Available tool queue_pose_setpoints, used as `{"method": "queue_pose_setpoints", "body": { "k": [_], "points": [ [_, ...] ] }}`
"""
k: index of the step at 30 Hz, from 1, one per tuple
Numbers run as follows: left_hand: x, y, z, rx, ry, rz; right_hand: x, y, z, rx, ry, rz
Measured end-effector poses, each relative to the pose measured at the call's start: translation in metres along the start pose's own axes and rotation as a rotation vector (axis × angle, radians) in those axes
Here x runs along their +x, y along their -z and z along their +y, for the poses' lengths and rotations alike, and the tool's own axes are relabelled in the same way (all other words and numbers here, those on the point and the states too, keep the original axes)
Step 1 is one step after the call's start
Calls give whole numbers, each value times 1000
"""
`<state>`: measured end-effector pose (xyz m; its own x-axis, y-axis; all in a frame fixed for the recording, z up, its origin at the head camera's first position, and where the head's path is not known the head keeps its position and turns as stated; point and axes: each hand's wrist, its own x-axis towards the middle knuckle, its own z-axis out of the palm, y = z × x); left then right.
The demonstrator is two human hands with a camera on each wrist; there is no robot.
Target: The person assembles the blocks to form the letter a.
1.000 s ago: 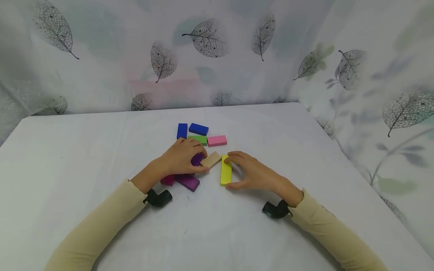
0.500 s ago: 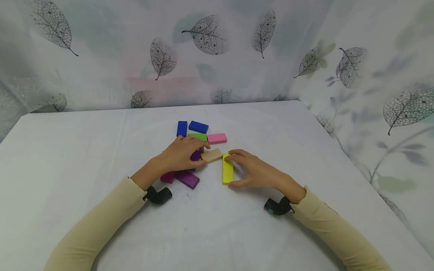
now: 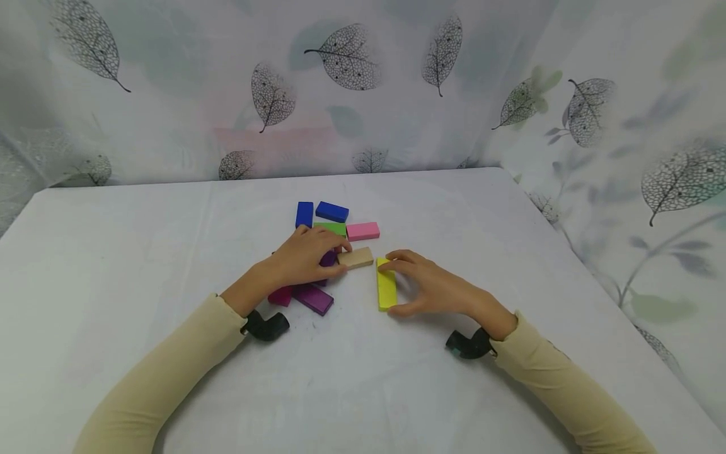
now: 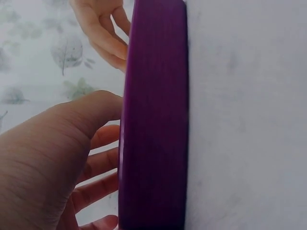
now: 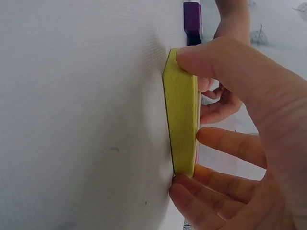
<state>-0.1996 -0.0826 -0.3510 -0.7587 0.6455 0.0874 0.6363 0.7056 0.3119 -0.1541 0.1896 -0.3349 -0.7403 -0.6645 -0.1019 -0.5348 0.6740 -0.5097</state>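
In the head view my right hand [image 3: 431, 284] grips a yellow block [image 3: 387, 285] lengthwise, thumb at its near end and fingers at its far end. The right wrist view shows the same grip on the yellow block [image 5: 181, 120], which lies on the cloth. My left hand [image 3: 309, 255] reaches over several purple blocks [image 3: 314, 299], with finger and thumb at the left end of a plain wooden block [image 3: 356, 258]. That contact is partly hidden. A purple block [image 4: 156, 115] fills the middle of the left wrist view, in front of the left fingers.
Beyond the left hand lie two blue blocks [image 3: 332, 212], a green block [image 3: 330, 229] and a pink block [image 3: 363, 231]. A magenta block [image 3: 280, 296] shows under the left wrist. A white cloth [image 3: 351, 378] covers the table; a leaf-patterned curtain [image 3: 397, 126] hangs behind.
The yellow block has slid slightly right with my right hand, opening a small gap to the wooden block. The wooden block has turned from slanted to nearly crosswise at my left fingertips.
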Motion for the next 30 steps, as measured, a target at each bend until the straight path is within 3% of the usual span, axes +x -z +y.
{"method": "queue_pose_setpoints", "body": {
  "k": [13, 30],
  "points": [
    [4, -3, 1, 25, 17, -6, -3, 0, 8, 29, 56, -34],
    [6, -4, 0, 33, -13, 18, -4, -2, 10, 56, 49, -23]
  ]
}}
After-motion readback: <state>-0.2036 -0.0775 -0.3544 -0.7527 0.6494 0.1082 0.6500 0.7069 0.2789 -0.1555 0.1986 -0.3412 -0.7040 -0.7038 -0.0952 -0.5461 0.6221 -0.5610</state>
